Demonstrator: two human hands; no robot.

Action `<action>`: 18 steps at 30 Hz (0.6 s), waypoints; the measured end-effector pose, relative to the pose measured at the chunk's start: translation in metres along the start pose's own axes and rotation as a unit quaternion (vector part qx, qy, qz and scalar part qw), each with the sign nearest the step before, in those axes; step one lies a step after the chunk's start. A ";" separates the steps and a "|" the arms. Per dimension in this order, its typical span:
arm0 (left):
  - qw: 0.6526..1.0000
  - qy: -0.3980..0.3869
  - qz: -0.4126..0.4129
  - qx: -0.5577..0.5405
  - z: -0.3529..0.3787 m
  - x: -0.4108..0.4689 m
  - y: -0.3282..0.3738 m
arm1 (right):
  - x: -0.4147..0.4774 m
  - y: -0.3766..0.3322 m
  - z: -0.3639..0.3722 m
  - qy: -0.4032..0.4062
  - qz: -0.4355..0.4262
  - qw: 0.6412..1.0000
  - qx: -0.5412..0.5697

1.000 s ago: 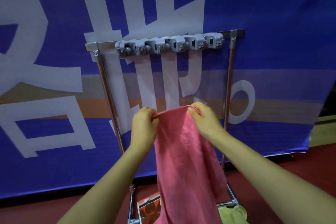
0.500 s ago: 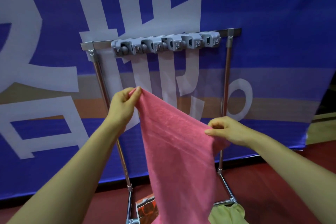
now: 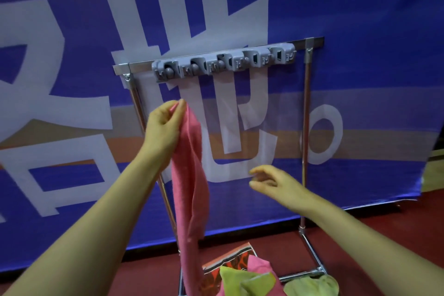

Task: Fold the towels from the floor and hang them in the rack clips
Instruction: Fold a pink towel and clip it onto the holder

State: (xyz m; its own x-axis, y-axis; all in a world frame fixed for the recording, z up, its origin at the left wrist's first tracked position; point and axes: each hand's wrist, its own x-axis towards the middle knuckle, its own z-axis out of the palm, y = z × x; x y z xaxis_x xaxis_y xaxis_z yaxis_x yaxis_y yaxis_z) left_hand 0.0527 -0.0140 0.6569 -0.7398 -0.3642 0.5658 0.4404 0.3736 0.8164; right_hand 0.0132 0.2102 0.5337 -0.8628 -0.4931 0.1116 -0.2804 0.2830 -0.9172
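My left hand (image 3: 163, 127) pinches the top corner of a pink towel (image 3: 191, 187), which hangs down in a long narrow fold in front of the rack's left post. My right hand (image 3: 271, 181) is off the towel, to its right and lower, fingers loosely spread and holding nothing. Above both hands runs the metal rack (image 3: 308, 108) with a grey strip of clips (image 3: 223, 62) along its top bar; no towel hangs in any clip. Several more towels, yellow-green (image 3: 242, 276) and pink (image 3: 258, 264), lie heaped on the floor at the rack's foot.
A large blue banner (image 3: 360, 19) with white characters stands right behind the rack. The floor (image 3: 360, 235) is dark red. An orange patterned cloth or bag (image 3: 230, 259) lies under the towel heap between the rack's base bars (image 3: 310, 247).
My right hand has let go of the pink towel and moved away to the right. The towel, spread between both hands before, now hangs narrow from my left hand alone.
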 end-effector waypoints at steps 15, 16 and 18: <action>0.946 0.054 0.212 0.240 -0.005 0.002 0.015 | 0.015 -0.035 0.080 0.038 -0.058 0.997 0.039; 0.952 0.076 0.191 0.225 -0.009 0.006 0.015 | 0.013 -0.030 0.071 0.036 -0.057 0.998 0.003; 0.961 0.113 0.158 0.196 -0.017 0.013 0.017 | 0.007 -0.017 0.054 0.024 -0.046 0.998 -0.024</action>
State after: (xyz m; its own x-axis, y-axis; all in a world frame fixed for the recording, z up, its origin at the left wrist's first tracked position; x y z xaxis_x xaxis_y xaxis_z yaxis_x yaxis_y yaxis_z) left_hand 0.0595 -0.0269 0.6799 -0.4513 -0.3389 0.8255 0.3667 0.7729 0.5178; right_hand 0.0349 0.1575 0.5296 -0.8510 -0.4798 0.2134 -0.3784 0.2785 -0.8828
